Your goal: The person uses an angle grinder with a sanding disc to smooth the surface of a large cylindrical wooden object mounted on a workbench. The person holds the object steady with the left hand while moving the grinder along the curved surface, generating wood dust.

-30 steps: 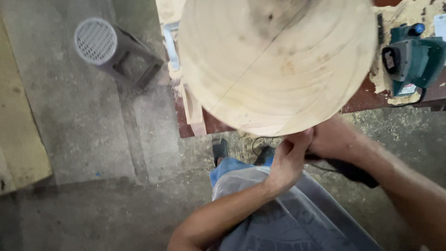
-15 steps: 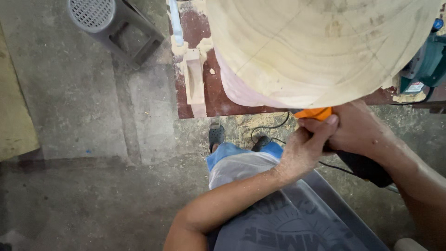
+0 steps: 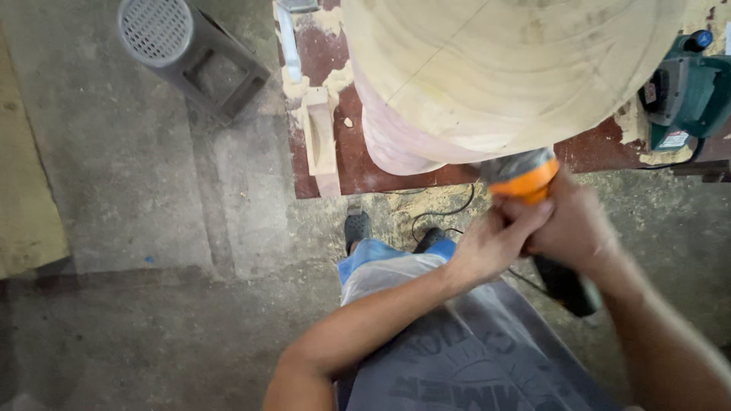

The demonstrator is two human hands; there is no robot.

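Observation:
A large round wooden piece with pale rings fills the top of the head view, resting on a dark red workbench. Just under its near rim, both my hands wrap an orange and black power tool. My left hand grips the tool from the left side. My right hand holds it from the right, above the black handle that points down toward me. The tool's head touches or nearly touches the wood's lower edge.
A green electric planer lies on the bench at the right. A small wooden block sits at the bench's left edge. A grey plastic stool stands on the concrete floor, a wooden board at far left. A black cable trails by my feet.
My hands have lifted the orange tool closer to the wood's rim, and more of the tool shows. The view has shifted so the bench and stool sit further up and left.

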